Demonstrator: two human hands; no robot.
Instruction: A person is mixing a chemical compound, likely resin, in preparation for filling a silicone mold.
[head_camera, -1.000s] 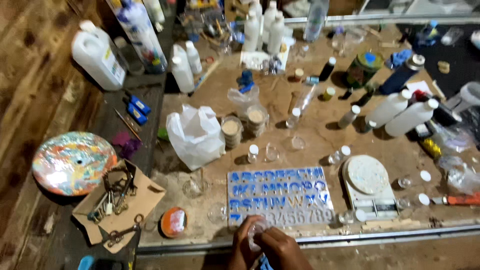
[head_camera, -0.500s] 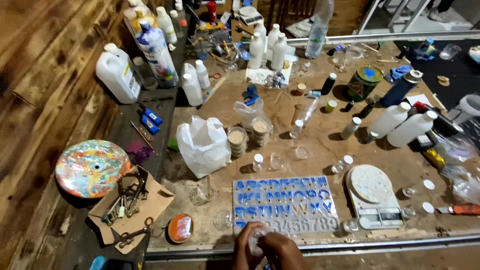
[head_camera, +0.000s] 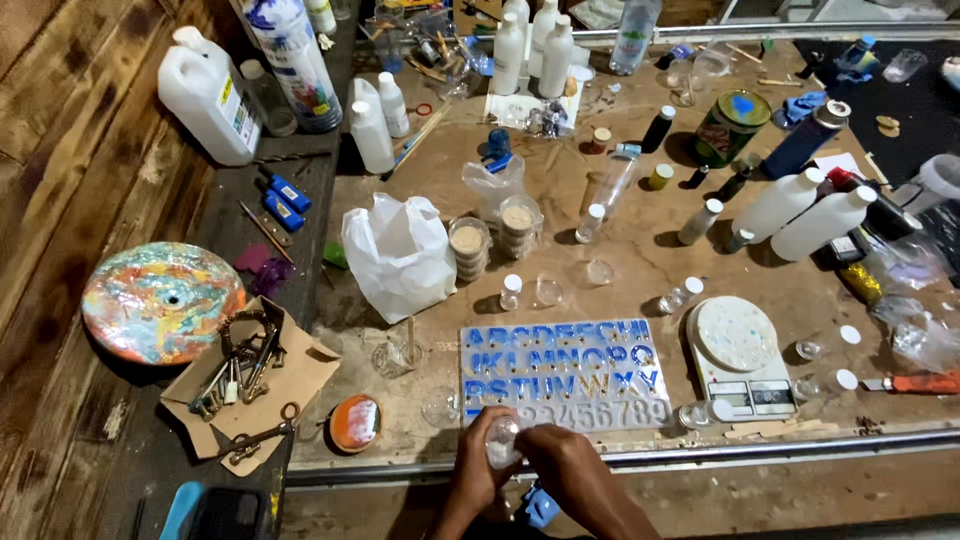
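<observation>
We look down on a crowded brown worktop (head_camera: 620, 250), and we take the silicone letter mould (head_camera: 563, 374), a pale sheet with blue-filled letters and a row of numerals, as our landmark. Just below its lower left corner, at the worktop's near edge, both hands meet around a small clear cup (head_camera: 501, 440). The left hand (head_camera: 478, 468) wraps the cup from the left, fingers closed on it. The right hand (head_camera: 572, 470) comes in from the right, its fingertips pinched together at the cup's rim, so each grip is clamped on the same cup (we cannot tell what is inside it). The cup sits just over the mould's bottom edge, touching or nearly touching it.

Right of the mould lies a small white kitchen scale (head_camera: 738, 352) with a round speckled plate. Above and left of the mould stands a white plastic bag (head_camera: 398, 255), and beside that, two stacks of small round lidded pots (head_camera: 493, 238). Left of the mould, near its lower corner, rests an orange oval disc (head_camera: 354, 422). Further left, a scrap of cardboard (head_camera: 250, 390) holds a bunch of keys, and beyond it lies a round multicoloured disc (head_camera: 160, 300). Well above the mould, towards the far left, stands a large white jug (head_camera: 207, 95). To the upper right lie two white squeeze bottles (head_camera: 805, 212) on their sides.
</observation>
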